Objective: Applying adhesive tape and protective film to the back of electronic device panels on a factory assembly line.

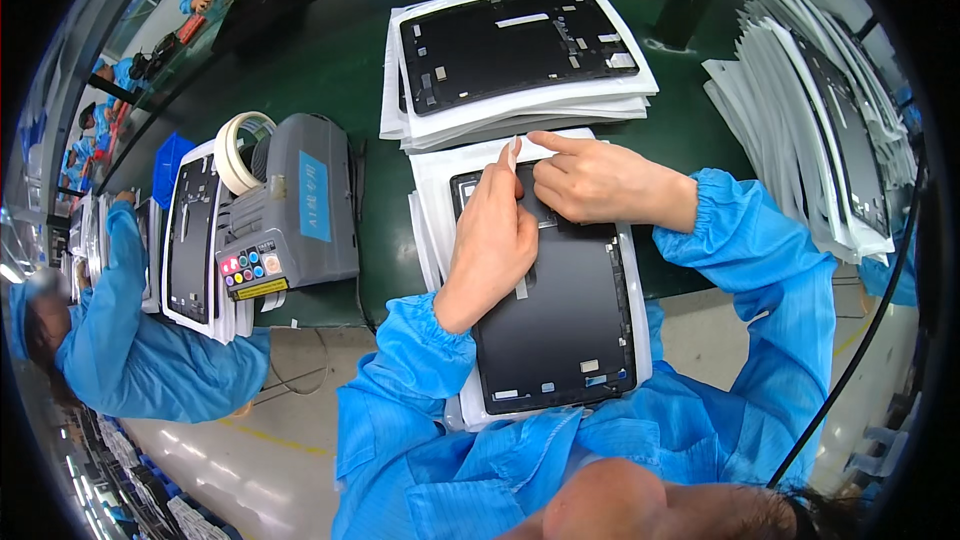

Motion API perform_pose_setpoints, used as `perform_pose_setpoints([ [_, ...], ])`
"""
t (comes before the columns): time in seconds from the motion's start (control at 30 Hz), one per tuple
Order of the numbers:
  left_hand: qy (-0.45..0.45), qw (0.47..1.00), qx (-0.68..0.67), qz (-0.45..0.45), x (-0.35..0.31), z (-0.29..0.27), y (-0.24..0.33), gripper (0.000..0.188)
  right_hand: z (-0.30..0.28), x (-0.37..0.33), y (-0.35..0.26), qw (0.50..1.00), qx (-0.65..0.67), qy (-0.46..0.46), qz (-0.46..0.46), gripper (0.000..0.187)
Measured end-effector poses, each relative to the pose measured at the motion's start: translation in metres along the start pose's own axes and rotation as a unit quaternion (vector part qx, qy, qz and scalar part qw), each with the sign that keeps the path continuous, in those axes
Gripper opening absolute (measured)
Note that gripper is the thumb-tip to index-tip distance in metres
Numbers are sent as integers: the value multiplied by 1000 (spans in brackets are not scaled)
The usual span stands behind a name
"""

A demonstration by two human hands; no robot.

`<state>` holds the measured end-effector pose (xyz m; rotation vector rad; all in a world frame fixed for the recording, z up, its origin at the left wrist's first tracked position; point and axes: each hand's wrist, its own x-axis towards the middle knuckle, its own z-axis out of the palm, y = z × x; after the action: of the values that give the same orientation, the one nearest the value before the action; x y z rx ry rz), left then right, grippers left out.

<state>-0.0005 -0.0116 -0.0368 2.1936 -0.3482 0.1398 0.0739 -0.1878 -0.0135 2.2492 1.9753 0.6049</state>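
Note:
A flat black panel (pixel 560 315), with small pale and metallic patches along its borders, lies on white foam sheets (pixel 432 180) right in front of me. Over its far end my left hand (pixel 492 240) pinches a small white strip (pixel 513 153) at the fingertips. My right hand (pixel 600 180) is curled beside it, its index finger reaching toward that strip. Whatever the right fingers grip, if anything, is hidden beneath them. Both hands stay close together above the panel's far edge.
Beyond lies a stack with another black panel (pixel 515 45) on white sheets. A grey tape dispenser (pixel 310 200) carrying a cream tape roll (pixel 235 155) stands left. More interleaved panels (pixel 840 130) lean at right. A co-worker's blue sleeve (pixel 115 310) is at far left, near a blue bin (pixel 170 168).

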Motion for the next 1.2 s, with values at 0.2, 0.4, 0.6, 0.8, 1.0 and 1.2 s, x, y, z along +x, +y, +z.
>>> perform_pose_setpoints([
  [0.2, 33, 999, 16, 22, -1, 2, -6, 67, 0, -3, 8, 995, 90, 16, 49, 7],
  [0.4, 1, 1000, 3, -7, 1, -1, 2, 65, 2, -14, 11, 967, 195, 74, 144, 9],
  [0.6, 26, 1000, 9, 0, -2, 2, -2, 66, -8, -4, 5, 995, 75, 5, 70, 7],
  [0.8, -6, 1000, 12, -9, 1, -1, 2, 64, -5, 5, 1, 999, -25, -7, -29, 4],
  [1.0, 0, 1000, 1, 7, 1, -2, 0, 64, -2, 4, 3, 999, 10, 8, -40, 2],
  [1.2, 1, 1000, 2, 0, 2, -2, 1, 65, -1, -5, 11, 986, 147, 23, 77, 12],
])
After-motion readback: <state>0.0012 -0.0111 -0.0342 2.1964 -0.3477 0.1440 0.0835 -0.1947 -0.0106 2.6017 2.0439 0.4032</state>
